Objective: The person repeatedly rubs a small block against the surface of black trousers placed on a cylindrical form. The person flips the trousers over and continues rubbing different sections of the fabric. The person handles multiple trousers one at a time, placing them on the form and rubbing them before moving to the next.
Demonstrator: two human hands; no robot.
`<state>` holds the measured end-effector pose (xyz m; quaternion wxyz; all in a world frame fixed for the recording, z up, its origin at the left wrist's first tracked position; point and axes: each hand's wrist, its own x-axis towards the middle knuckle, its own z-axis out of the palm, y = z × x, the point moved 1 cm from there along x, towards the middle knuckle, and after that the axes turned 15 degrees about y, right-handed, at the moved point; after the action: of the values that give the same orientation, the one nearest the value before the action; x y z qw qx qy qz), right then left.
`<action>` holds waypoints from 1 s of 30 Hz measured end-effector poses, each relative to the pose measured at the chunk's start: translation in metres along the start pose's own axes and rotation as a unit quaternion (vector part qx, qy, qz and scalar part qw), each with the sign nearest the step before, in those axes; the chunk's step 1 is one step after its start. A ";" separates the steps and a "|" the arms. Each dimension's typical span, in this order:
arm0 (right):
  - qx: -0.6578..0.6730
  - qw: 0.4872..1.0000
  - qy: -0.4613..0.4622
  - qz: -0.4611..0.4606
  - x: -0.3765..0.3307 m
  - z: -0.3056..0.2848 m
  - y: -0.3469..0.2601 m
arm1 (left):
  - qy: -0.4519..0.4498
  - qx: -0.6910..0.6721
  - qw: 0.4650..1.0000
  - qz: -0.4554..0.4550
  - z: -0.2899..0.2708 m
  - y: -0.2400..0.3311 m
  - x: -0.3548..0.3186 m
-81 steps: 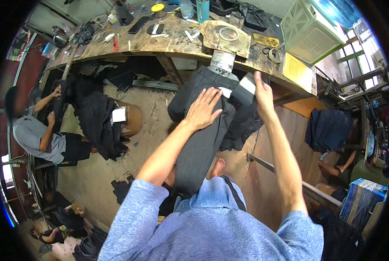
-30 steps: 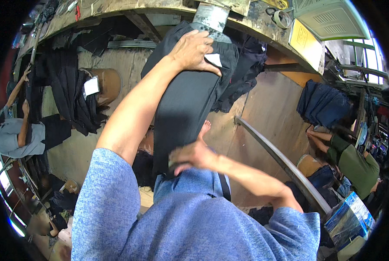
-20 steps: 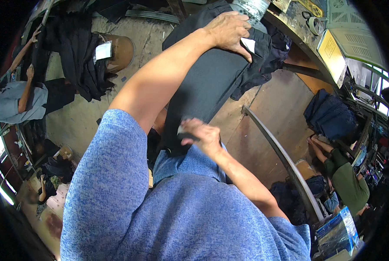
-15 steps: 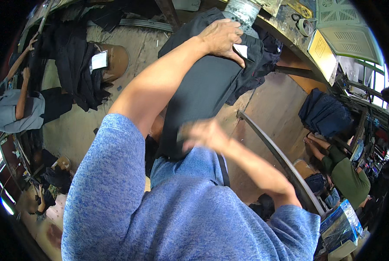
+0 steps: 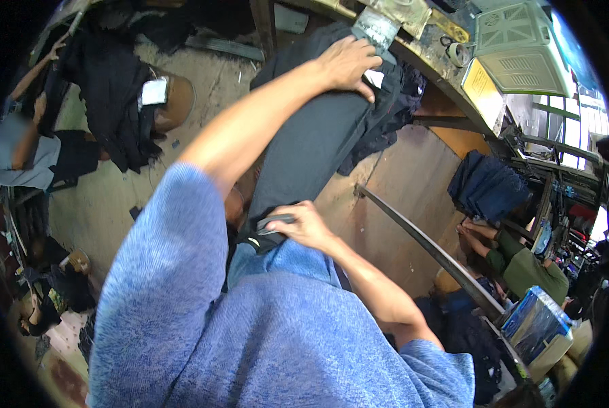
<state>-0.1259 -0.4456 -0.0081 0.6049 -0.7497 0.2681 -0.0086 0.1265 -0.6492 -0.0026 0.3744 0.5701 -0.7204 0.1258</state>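
Black trousers stretch from my lap up toward the bench edge. Across their far part my left hand lies with fingers stretched and thumb spread, pressing on the cloth. A small white label shows beside its thumb. Close to my body, over the near end of the trousers, my right hand is closed around small dark thread snips. The tips of the snips point left, low over the cloth; whether they touch it I cannot tell.
A worn bench with a tape roll and pale plastic crate stands far right. A metal bar crosses the right side. Folded dark garments lie beyond it. Co-workers sit left and right; dark clothes hang at left.
My right hand, blurred before, now holds steadier and slightly lower left at the near end of the trousers, the snips clearly visible. My left hand stays on the cloth. The whole view has shifted slightly.
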 end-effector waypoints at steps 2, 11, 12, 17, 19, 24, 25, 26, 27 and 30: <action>-0.014 0.996 0.089 0.015 0.022 -0.057 -0.025 | 0.070 -0.038 0.992 -0.095 -0.043 0.026 -0.018; -0.400 0.892 0.209 0.036 0.191 -0.200 -0.036 | -0.056 0.051 0.754 -0.653 -0.149 0.282 -0.354; -0.414 0.887 0.193 0.059 0.190 -0.187 -0.030 | -0.021 0.099 0.768 -0.632 -0.147 0.305 -0.379; -0.294 0.947 0.121 -0.037 0.074 -0.073 -0.021 | -0.318 0.072 0.646 -0.690 -0.205 0.384 -0.461; -0.212 0.976 0.027 -0.035 0.005 -0.032 -0.005 | -0.395 -0.056 0.628 -0.668 -0.242 0.369 -0.481; -0.290 0.956 -0.018 -0.040 -0.070 -0.058 0.087 | -0.001 0.080 0.736 -0.672 -0.224 0.260 -0.448; -0.327 0.945 0.015 0.024 -0.065 -0.080 0.105 | -0.003 -0.017 0.758 -0.653 -0.202 0.244 -0.419; -0.299 0.954 0.021 0.027 -0.059 -0.099 0.115 | -0.046 -0.156 0.726 -0.668 -0.181 0.235 -0.383; -0.301 0.950 0.071 0.035 -0.048 -0.122 0.120 | -0.060 -0.157 0.763 -0.624 -0.156 0.220 -0.338; -0.240 0.966 0.084 -0.044 -0.011 -0.166 0.096 | -0.052 0.001 0.775 -0.630 -0.125 0.164 -0.205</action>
<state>-0.2285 -0.6026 -0.0478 0.3812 -0.8808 0.2789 -0.0332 0.0403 -0.3723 -0.0167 0.3310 0.9026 -0.2183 -0.1675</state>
